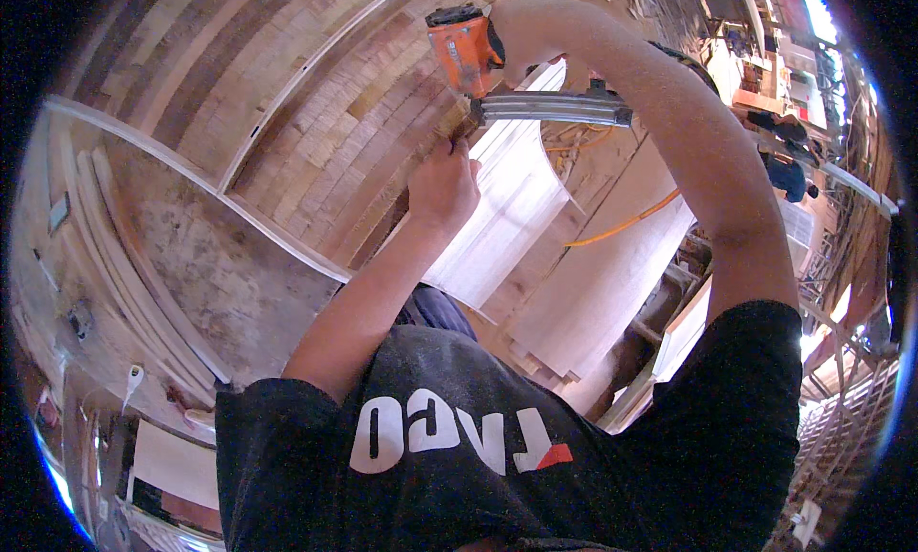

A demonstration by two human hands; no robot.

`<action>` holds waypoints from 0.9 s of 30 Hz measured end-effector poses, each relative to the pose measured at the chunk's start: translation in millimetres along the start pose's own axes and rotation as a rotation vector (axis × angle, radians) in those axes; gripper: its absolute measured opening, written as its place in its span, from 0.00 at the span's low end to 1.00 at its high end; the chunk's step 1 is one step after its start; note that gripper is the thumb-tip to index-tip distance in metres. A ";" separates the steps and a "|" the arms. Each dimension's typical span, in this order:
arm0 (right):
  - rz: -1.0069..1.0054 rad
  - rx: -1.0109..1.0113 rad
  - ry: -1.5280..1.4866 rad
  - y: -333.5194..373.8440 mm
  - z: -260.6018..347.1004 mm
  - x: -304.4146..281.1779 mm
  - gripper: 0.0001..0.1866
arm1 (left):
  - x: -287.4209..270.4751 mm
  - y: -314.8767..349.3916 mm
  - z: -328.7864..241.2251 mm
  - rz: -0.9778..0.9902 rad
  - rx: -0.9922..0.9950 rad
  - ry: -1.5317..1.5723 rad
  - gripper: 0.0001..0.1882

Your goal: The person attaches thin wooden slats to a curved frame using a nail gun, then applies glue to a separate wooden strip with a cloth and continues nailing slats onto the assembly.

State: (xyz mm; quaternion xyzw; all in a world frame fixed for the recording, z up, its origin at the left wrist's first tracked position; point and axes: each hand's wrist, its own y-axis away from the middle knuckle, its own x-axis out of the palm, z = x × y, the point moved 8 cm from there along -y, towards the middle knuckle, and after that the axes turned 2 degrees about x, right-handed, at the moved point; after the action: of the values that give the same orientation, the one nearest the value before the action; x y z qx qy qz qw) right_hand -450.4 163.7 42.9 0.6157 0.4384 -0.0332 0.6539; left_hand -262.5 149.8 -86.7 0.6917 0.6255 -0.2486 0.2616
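My right hand [535, 38] is wrapped round an orange nail gun [463, 53], raised over the far side of the wooden panel. Its long grey magazine [555, 108] points to the right, under my forearm. The gun's nose is down against a small wood piece [453, 120] at the panel's edge. Just nearer to me, my left hand [444, 184] is closed, with its fingertips at that wood piece, close to the nose. The panel [335, 131] is made of short wood strips in staggered rows within a pale frame. My left fingertips are partly hidden.
A yellow-orange hose [626, 222] curves over pale boards [598, 284] to the right of the panel. Long curved wood strips [120, 246] lie at the left. Another person [789, 177] is bent over at the far right, among timber and clutter.
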 end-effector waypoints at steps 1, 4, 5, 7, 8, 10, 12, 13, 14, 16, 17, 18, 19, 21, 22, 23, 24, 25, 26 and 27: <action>0.029 0.002 0.073 -10.4 -4.8 11.3 0.18 | 0.5 -0.5 -1.3 0.011 0.001 0.012 0.16; 0.046 0.007 0.131 -15.5 -7.8 19.5 0.18 | -0.7 -0.6 -2.5 0.042 -0.005 0.020 0.16; 0.033 0.012 0.118 -15.7 -7.9 19.3 0.17 | -0.9 -0.2 -2.0 0.061 -0.011 0.017 0.16; 0.033 -0.014 0.130 -20.7 -10.0 24.3 0.16 | 0.0 1.2 -0.5 0.038 -0.004 0.013 0.16; 0.033 -0.038 0.141 -23.5 -9.7 26.7 0.15 | -0.7 2.0 0.0 0.015 0.004 0.010 0.15; 0.025 -0.033 0.158 -26.8 -9.2 28.1 0.15 | -1.5 1.8 -0.5 0.016 0.013 0.013 0.15; 0.013 -0.022 0.169 -28.0 -10.6 29.3 0.14 | -1.7 2.0 -2.0 0.020 0.029 0.013 0.15; 0.006 -0.020 0.187 -27.4 -12.1 30.0 0.16 | -1.4 2.0 -2.9 0.020 0.031 0.014 0.15; -0.001 -0.015 0.202 -24.4 -14.5 32.8 0.19 | -0.6 1.7 -4.5 0.022 0.036 0.015 0.16; -0.219 -0.087 0.076 -4.1 -18.6 26.3 0.22 | -1.4 -0.3 -0.2 0.084 0.022 0.027 0.17; -0.288 -0.057 0.012 11.7 -30.3 25.6 0.26 | 0.0 0.5 1.6 0.144 0.005 0.047 0.19; -0.359 -0.032 -0.060 29.4 -39.5 24.5 0.29 | -6.4 2.1 -0.1 0.159 0.013 0.032 0.19; -0.278 0.084 -0.077 52.1 -48.2 28.8 0.33 | -20.0 3.1 -7.1 0.151 0.068 -0.045 0.20; -0.204 0.269 -0.217 105.7 -65.5 50.3 0.33 | -46.9 11.0 -12.3 0.173 0.138 -0.143 0.20; -0.297 0.238 -0.320 136.1 -63.9 61.4 0.32 | -66.1 13.9 -9.6 0.152 0.164 -0.115 0.20; -0.391 0.226 -0.421 172.9 -67.6 75.1 0.31 | -78.6 19.7 -9.1 0.135 0.202 -0.076 0.20; -0.368 0.277 -0.524 196.3 -78.4 101.0 0.29 | -86.1 26.9 -0.9 0.152 0.218 -0.089 0.20; -0.346 0.335 -0.623 219.8 -89.9 133.9 0.26 | -86.8 31.6 14.1 0.239 0.165 -0.118 0.21; -0.343 0.333 -0.644 243.1 -98.2 171.3 0.25 | -87.0 34.7 26.6 0.318 0.111 -0.151 0.22; -0.341 0.332 -0.665 264.4 -101.7 209.0 0.24 | -90.7 38.6 28.4 0.326 0.133 -0.162 0.22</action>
State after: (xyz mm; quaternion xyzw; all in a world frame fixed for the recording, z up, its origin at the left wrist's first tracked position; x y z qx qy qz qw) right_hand -222.1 415.6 134.3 0.5873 0.2875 -0.4085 0.6368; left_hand -233.1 60.9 -44.9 0.7774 0.4643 -0.2984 0.3017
